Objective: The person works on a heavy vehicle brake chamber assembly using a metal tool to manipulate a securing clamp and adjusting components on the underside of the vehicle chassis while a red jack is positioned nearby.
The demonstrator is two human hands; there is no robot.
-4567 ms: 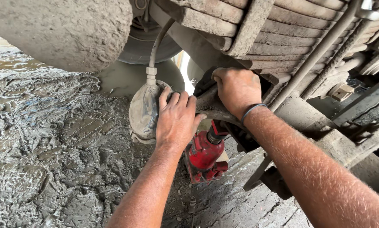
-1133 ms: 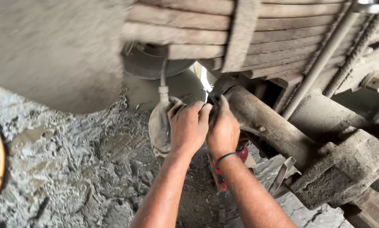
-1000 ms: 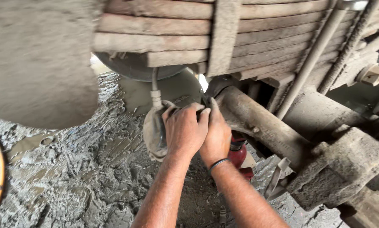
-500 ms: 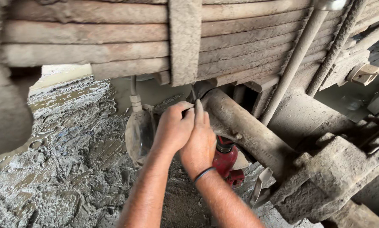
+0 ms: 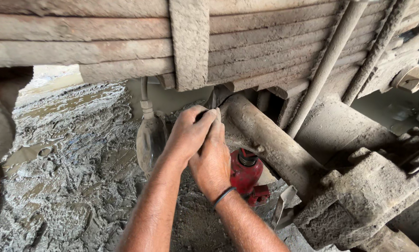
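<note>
Flanking hands (image 5: 202,144): red jack (image 5: 245,173) (right)

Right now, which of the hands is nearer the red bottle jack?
The right. The right hand sits just beside the red bottle jack, partly in front of it. The left hand is farther off, up and to the left, overlapping the right.

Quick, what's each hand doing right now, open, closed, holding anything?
Left hand: fingers curled, pressed against the right hand; what it grips is hidden.
Right hand: fingers reach up under the muddy leaf spring; grip cannot be told.
</note>
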